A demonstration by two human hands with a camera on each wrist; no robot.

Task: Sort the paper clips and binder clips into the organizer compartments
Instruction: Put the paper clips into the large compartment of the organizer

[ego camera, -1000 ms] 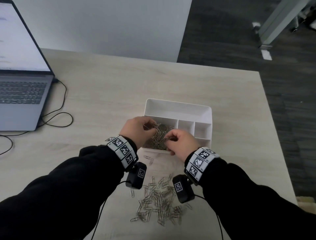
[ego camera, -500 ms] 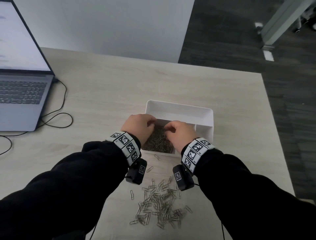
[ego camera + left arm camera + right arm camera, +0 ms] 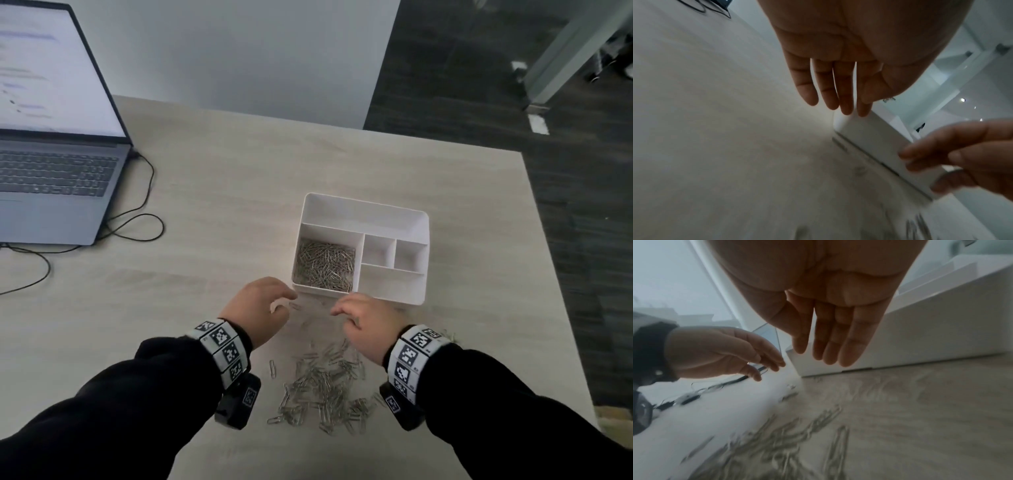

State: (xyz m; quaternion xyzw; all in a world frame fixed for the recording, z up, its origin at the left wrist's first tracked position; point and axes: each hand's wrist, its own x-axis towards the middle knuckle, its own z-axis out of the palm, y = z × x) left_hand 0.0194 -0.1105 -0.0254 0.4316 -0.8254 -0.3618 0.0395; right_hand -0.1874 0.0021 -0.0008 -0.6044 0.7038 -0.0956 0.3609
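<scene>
Both hands above the table [image 3: 212, 212], just in front of the organizer's near wall. Left hand [image 3: 257, 310] palm down, fingers [image 3: 845, 91] nearly straight and loosely spread, holding nothing, tips near the organizer's near-left corner. Right hand [image 3: 364, 320] likewise palm down, fingers [image 3: 840, 339] straight and close together, empty, tips near the same wall. Whether either hand touches the wall: cannot tell, wrist views blurred.

White organizer [image 3: 422, 260] flat on the table, right of centre. Near-left compartment holding a heap of paper clips [image 3: 325, 265]; the long back compartment, two small middle ones and the near-right one showing only white floor. Loose pile of paper clips [image 3: 325, 394] on the table between the two wrists, nearer the body than the hands, a few strays between pile and organizer. No binder clips made out anywhere.

Open laptop [image 3: 51, 154] at far left, black cable [image 3: 144, 219] looping from its right side across the table, well apart from the hands. Table's right edge beyond the organizer, dark floor [image 3: 513, 85] past it. Bare tabletop between laptop and organizer, and behind the organizer up to the far edge.
</scene>
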